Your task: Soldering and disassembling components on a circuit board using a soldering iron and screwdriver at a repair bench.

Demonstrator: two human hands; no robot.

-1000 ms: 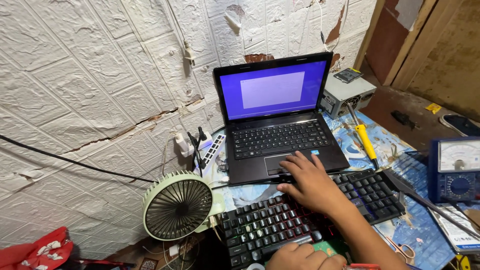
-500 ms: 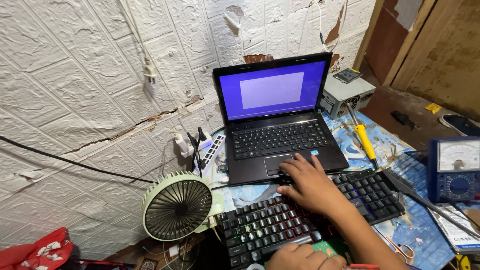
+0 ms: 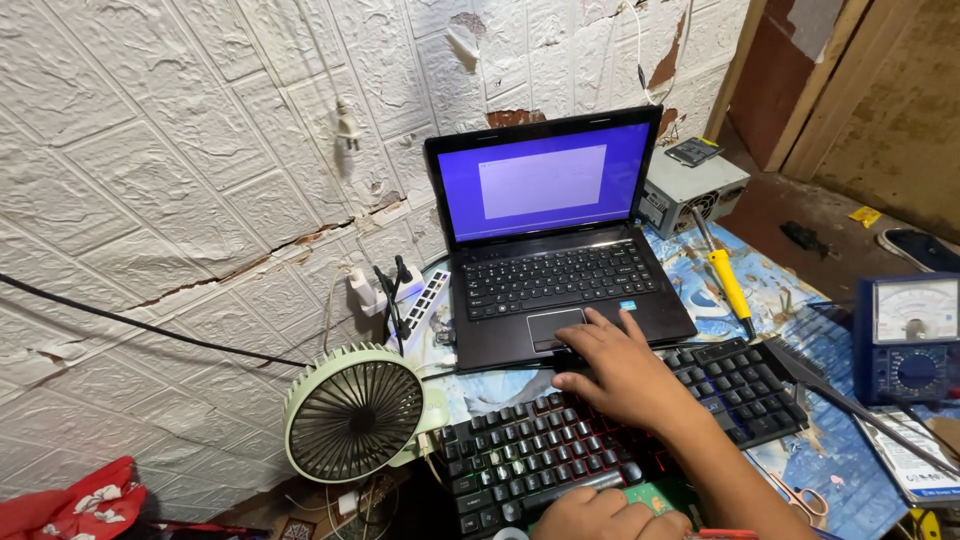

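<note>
The right hand (image 3: 625, 372) lies in the middle of the frame, stretched over the top edge of the black keyboard (image 3: 620, 425) with its fingers (image 3: 600, 322) spread and the tips resting on the front lip of the laptop (image 3: 560, 250), just beside the touchpad (image 3: 556, 327). It pinches nothing; the palm hovers flat over the keyboard's upper rows. The left hand (image 3: 608, 516) shows only as knuckles at the bottom edge of the frame, against the keyboard's near side, by a small green board (image 3: 652, 496). Whether its fingers are curled round anything I cannot tell, since most of it is cut off.

The laptop stands open in the upper middle, leaning back toward the white textured wall (image 3: 150, 150), its screen (image 3: 545, 182) showing a blue field with a pale box in it. The keyboard sits just in front of it on the worktop (image 3: 810, 460), at a slant.

From here it looks like the work is at the stage of steering the laptop by its touchpad while the screen waits on some input. A next move would call for a light, short slide of the fingertips onto the pad, without leaning the wrist on the keys beneath.

Lower left stands a pale green fan (image 3: 355, 412); a yellow-handled screwdriver (image 3: 728, 283) lies right of the laptop, a blue meter (image 3: 908, 338) at the right edge.
</note>
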